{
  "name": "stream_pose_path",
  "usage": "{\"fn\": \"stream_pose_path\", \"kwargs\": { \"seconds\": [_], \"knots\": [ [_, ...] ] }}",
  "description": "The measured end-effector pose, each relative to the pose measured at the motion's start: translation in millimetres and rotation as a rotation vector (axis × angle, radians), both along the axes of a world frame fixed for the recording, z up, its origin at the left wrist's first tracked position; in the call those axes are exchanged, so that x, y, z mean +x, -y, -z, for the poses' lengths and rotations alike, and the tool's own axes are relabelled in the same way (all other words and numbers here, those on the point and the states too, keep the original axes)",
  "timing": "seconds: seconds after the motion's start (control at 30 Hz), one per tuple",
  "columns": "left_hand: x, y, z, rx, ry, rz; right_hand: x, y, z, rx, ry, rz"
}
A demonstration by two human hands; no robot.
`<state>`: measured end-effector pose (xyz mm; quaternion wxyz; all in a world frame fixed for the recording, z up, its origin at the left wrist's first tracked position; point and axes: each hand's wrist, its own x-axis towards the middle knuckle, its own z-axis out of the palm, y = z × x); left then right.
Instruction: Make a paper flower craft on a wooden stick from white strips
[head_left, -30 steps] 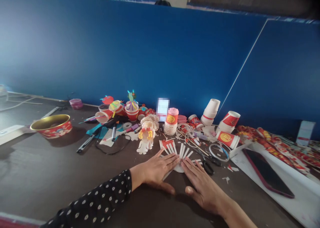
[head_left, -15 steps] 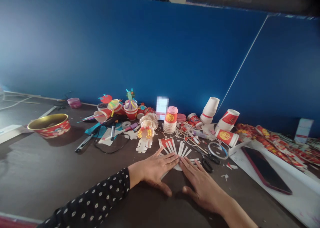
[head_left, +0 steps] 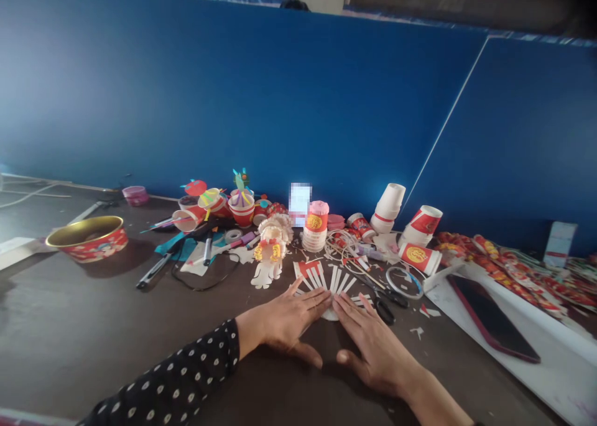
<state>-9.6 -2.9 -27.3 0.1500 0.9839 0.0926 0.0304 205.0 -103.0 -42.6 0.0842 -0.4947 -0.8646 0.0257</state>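
A paper cup cut into white strips [head_left: 334,279] is spread flat on the dark table, its strips fanned away from me. My left hand [head_left: 293,317] lies over its left part, fingers stretched out and thumb apart. From the right, my right hand [head_left: 373,339] lies over the other side, also with extended fingers. The fingertips of both hands come close together at the middle of the piece and cover much of it. Black-handled scissors [head_left: 385,308] lie just right of my right fingers. A white paper figure with red and yellow parts [head_left: 270,252] stands behind my left hand.
Stacked paper cups [head_left: 316,227] stand behind the cut piece, with more cups [head_left: 388,208] to the right. A phone [head_left: 492,317] rests on a white tray [head_left: 527,376] at the right. At the left are a red bowl [head_left: 88,244] and a pen [head_left: 153,270]. A blue partition [head_left: 280,90] rises behind.
The whole view has shifted slightly. Both hands remain pressed over the cut cup in nearly the same pose.
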Motion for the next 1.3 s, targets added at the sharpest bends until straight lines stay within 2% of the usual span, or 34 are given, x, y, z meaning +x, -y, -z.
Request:
{"fn": "stream_pose_path", "kwargs": {
  "seconds": [0.13,0.6,0.87,1.3],
  "knots": [
    [-1,2,-0.3,0.004,0.012,-0.009,-2,2,-3.4,-0.012,-0.022,-0.027],
    [4,8,-2.9,0.051,0.009,-0.046,-10,4,-11.2,-0.102,0.019,0.038],
    [4,12,3.0,0.09,0.01,-0.075,-19,11,-14.3,-0.111,0.043,0.091],
    [3,8,2.7,0.141,0.056,-0.063,-7,8,0.6,0.003,-0.015,0.057]
  ]
}}
